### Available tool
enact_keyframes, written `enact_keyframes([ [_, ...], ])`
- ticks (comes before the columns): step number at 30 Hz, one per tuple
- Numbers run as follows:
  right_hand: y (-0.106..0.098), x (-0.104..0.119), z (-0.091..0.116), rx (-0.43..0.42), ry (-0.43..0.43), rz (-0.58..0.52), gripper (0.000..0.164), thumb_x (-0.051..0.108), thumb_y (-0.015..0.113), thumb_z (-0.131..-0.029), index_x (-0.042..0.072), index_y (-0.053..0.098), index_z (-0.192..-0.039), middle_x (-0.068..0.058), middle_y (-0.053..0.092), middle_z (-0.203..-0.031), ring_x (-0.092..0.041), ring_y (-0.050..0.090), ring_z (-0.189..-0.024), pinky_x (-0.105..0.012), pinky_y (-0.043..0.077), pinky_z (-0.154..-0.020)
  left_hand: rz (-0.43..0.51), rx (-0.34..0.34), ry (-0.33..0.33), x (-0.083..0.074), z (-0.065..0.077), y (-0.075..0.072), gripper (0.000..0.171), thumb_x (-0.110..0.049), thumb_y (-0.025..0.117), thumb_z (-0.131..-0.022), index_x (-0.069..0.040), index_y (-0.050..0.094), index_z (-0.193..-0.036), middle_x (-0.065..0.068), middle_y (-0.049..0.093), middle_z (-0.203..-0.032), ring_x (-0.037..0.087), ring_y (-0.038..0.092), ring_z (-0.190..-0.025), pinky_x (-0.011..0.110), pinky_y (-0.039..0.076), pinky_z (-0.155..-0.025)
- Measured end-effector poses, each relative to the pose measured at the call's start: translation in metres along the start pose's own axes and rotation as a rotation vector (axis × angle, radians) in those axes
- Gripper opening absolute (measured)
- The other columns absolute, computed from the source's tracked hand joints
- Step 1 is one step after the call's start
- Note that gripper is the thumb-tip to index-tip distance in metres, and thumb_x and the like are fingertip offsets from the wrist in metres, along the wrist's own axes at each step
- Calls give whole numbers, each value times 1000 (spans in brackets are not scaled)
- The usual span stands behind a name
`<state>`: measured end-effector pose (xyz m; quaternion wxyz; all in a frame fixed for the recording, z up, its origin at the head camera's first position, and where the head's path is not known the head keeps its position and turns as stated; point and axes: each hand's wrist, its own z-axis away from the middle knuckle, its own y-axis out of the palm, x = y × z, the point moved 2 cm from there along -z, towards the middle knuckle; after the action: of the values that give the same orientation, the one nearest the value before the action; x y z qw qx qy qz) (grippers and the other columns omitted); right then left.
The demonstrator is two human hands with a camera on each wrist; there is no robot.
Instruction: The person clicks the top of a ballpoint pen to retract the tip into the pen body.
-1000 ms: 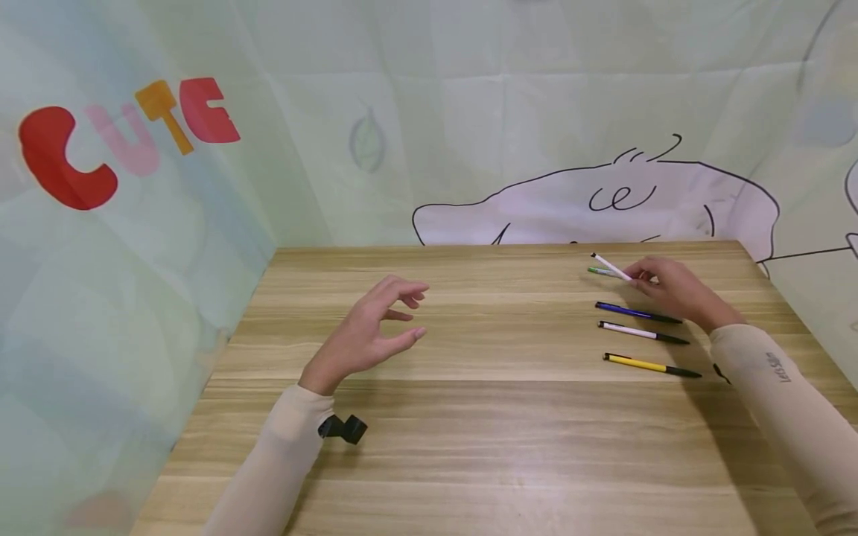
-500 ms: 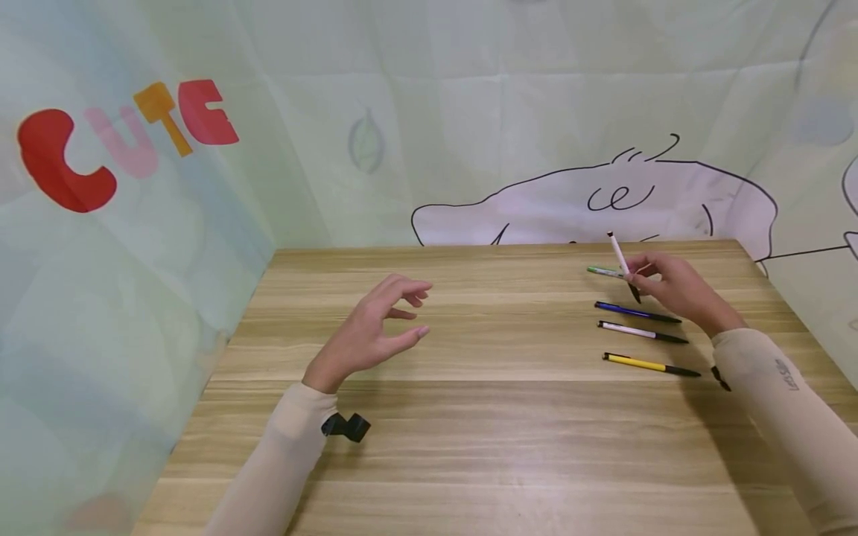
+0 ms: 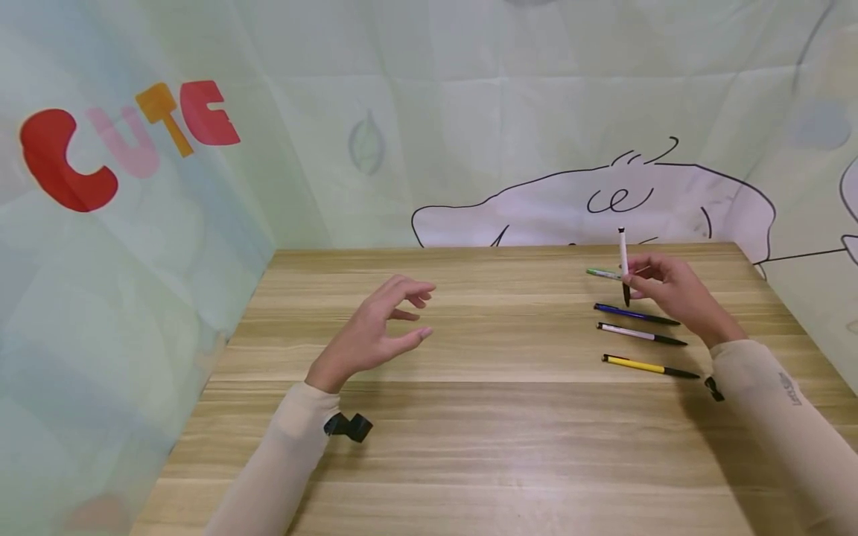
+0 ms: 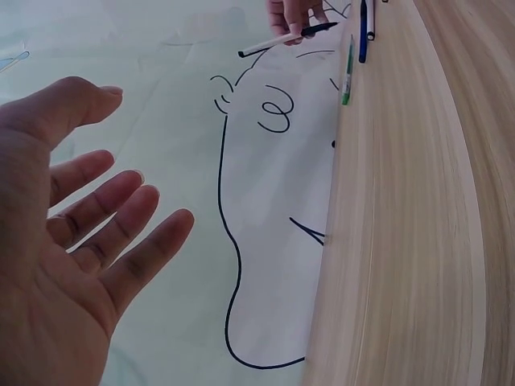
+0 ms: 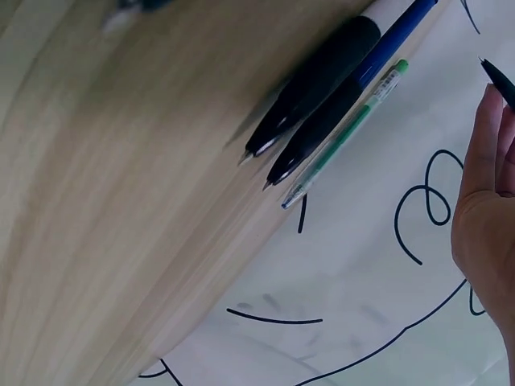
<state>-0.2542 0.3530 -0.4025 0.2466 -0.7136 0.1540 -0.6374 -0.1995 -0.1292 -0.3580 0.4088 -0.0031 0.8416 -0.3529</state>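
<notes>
My right hand [image 3: 673, 290] pinches a white ballpoint pen [image 3: 623, 254] between thumb and fingers above the table's far right side. The pen stands almost upright, its black grip and tip pointing down; in the right wrist view the tip [image 5: 497, 79] shows at the right edge. Behind it lies a green pen [image 3: 602, 274], partly hidden by the hand. Nearer lie a blue pen [image 3: 630, 313], a second white pen [image 3: 628, 332] and a yellow pen [image 3: 637, 364], side by side. My left hand [image 3: 369, 327] hovers left of centre with spread, slightly bent fingers, holding nothing.
The wooden table [image 3: 469, 447] ends at a printed fabric backdrop [image 3: 456, 149] behind and on both sides. Black wrist cameras sit on both sleeves, the left one [image 3: 348, 427] close over the tabletop.
The white pen in my right hand has swung from slanting left to nearly upright, while the hand stays about in place. My left hand has drifted very slightly right.
</notes>
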Motion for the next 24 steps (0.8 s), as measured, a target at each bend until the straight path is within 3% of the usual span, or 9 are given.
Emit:
enact_keyframes([
  [10, 8, 12, 8, -43, -45, -78, 29, 14, 65, -100, -1, 57, -124, -2, 64, -107, -9, 66, -92, -37, 64, -77, 3, -2, 16, 0, -4, 2, 61, -7, 77, -89, -13, 51, -145, 4, 57, -125, 28, 58, -113, 33, 60, -92],
  [24, 21, 29, 20, -37, -105, -134, 26, 8, 66, -99, -2, 57, -121, -1, 66, -103, -12, 67, -90, -39, 65, -74, -16, 5, 51, -4, -15, 13, 73, -7, 78, -88, -11, 41, -151, 10, 57, -127, 22, 59, -113, 32, 61, -89],
])
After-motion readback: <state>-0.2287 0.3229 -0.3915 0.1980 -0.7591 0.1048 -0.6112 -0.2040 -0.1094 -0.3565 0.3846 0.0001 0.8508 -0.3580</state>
